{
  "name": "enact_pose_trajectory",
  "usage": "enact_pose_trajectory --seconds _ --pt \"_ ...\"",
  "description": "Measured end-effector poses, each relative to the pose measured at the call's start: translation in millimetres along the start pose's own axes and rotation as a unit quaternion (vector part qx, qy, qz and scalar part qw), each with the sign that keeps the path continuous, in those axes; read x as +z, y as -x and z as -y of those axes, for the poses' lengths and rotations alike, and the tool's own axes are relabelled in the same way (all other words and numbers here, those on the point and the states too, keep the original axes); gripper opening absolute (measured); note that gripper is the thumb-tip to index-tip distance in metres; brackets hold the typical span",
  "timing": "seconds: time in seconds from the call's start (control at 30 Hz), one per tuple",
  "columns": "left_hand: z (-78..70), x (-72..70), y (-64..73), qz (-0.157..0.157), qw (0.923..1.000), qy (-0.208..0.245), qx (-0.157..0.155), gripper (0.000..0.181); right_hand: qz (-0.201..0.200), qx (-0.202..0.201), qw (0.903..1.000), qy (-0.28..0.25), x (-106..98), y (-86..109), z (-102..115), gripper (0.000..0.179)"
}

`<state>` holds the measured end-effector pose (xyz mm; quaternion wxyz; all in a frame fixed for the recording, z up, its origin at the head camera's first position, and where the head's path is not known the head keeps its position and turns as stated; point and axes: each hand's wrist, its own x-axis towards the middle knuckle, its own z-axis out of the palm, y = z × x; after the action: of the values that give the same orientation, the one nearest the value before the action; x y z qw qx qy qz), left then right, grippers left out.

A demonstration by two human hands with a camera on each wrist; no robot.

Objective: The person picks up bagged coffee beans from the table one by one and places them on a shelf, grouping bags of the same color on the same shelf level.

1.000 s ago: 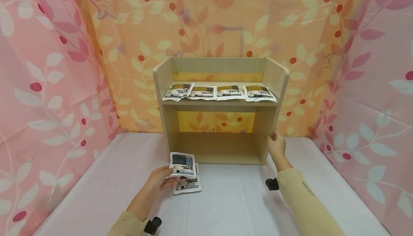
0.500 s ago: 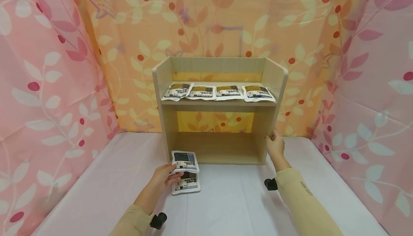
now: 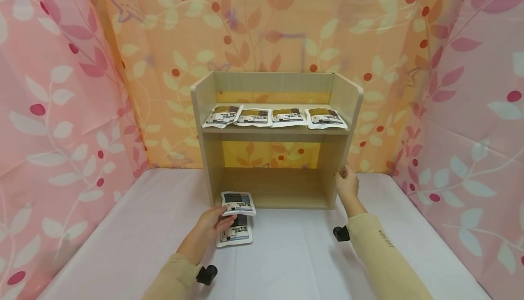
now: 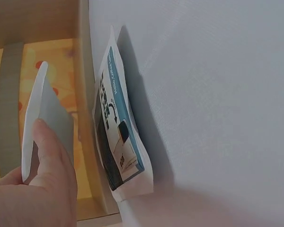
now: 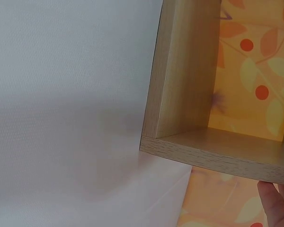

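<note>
My left hand (image 3: 210,225) pinches a flat white pouch (image 3: 238,203) by its left edge, thumb on top, at the front left of the wooden shelf (image 3: 274,132). In the left wrist view this held pouch (image 4: 49,109) appears edge-on, raised off the table. Another pouch (image 3: 236,232), printed with dark and blue blocks, lies on the table just below it, partly covered by my fingers. My right hand (image 3: 348,184) holds the shelf's right side panel; in the right wrist view the fingers (image 5: 270,201) touch the panel's outer face.
Several similar pouches (image 3: 288,117) with gold and black labels lie in a row on the upper board. The lower compartment's base board (image 3: 282,188) is bare wood. A white cloth covers the table (image 3: 294,254); patterned curtains (image 3: 65,122) enclose it.
My left hand has moved right and slightly forward with the pouch, which now reaches over the shelf's front left edge in the head view. The right hand keeps its place on the side panel.
</note>
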<state>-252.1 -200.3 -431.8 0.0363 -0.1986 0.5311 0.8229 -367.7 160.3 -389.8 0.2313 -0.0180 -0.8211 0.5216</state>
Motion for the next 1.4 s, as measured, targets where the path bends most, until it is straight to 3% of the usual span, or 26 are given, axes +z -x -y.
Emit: enact_pose_trajectory --seconds 0.3,0.67,1.17,1.4 --pt "1.9 3.8 -7.1 -0.004 0.9988 0.045 -0.019 0.048 0.000 -0.001 1.0000 0.003 0.5 -0.4 -0.8 0.039" --pt "1.3 7.9 -16.5 -0.016 0.9970 0.061 -0.043 0.053 -0.004 0.001 1.0000 0.007 0.9 -0.4 -1.3 0.039" --pt "-2.9 12.8 -27.8 -0.022 0.9969 0.056 -0.050 0.041 -0.010 -0.003 0.9998 0.015 0.6 2.1 0.6 0.033" --pt "-3.1 14.6 -30.6 -0.010 0.9952 0.087 -0.045 0.052 -0.007 0.001 0.9999 0.013 0.6 1.9 1.0 0.033"
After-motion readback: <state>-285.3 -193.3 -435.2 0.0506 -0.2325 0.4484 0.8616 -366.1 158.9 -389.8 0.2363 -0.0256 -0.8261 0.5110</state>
